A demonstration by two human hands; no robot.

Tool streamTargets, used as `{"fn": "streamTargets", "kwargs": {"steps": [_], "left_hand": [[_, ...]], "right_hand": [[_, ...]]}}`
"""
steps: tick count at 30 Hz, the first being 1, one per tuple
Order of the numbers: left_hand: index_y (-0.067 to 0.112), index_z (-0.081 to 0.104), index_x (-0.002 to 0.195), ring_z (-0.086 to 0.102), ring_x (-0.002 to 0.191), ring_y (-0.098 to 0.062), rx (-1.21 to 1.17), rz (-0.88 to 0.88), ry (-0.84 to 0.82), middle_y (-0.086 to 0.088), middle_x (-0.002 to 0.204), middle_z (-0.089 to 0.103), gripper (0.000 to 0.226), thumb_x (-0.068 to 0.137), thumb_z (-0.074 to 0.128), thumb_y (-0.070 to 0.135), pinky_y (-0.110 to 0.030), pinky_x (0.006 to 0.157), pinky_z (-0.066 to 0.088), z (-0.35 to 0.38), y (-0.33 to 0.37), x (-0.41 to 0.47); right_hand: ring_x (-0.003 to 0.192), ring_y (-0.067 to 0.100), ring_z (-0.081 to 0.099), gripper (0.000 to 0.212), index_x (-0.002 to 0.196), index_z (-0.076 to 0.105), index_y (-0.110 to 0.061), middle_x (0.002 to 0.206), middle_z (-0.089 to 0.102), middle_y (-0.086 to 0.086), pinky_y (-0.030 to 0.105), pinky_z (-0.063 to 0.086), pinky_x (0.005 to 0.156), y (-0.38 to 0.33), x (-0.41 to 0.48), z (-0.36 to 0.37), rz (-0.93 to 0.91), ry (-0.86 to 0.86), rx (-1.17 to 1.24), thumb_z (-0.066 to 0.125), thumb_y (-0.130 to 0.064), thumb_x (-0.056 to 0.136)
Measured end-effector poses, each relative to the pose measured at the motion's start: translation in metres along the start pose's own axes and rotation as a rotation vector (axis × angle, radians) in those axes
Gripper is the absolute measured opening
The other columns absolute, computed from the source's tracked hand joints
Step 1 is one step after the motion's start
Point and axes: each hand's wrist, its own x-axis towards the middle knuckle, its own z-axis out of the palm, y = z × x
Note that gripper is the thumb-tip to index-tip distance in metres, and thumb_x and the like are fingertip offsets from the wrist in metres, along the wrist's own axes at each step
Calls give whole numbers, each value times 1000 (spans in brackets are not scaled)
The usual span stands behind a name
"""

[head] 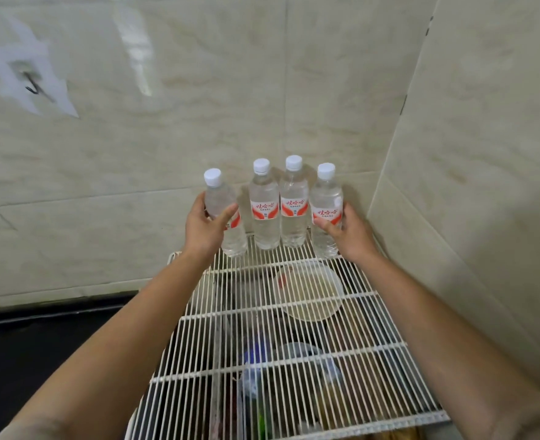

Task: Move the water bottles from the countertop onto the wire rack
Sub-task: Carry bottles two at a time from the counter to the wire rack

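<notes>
Several clear water bottles with white caps and red-and-white labels stand in a row at the back of the white wire rack [294, 347]. My left hand [203, 228] grips the leftmost bottle [221, 198], which tilts slightly left. My right hand [346, 231] grips the rightmost bottle [326, 198]. Two middle bottles [264, 201] [294, 198] stand upright and touching between them, free of my hands.
Tiled walls [198, 106] close in behind and on the right [484, 154]. A dark countertop [40, 344] lies to the left below the rack. Under the wires sit a pale round lid or bowl [310, 290] and blurred bluish items [287, 369].
</notes>
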Motion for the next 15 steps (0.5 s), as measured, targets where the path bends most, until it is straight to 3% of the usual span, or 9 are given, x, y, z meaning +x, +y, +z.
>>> {"fn": "streamTargets", "kwargs": {"steps": [5,10,15], "left_hand": [[18,57,132,67,109,-15,18,-20,-21,4,119,70,49,88,76,29,-45,100,54,5,-6,20],[20,56,135,66,110,-9,102,24,-37,7,121,69,56,85,78,34,-37,99,54,7,-14,28],[20,45,145,59,123,-17,134,-87,-13,3,135,61,75,82,79,43,-36,100,51,7,-39,19]], "right_hand": [[126,17,58,59,148,44,-22,143,58,0,22,43,87,0,21,4,21,-18,67,67,-38,96],[139,21,48,70,153,35,-25,152,49,-2,38,41,104,7,37,-1,62,-146,81,69,-42,93],[138,23,51,80,153,32,-21,151,53,2,45,38,116,29,39,8,65,-179,-88,79,-19,88]]}}
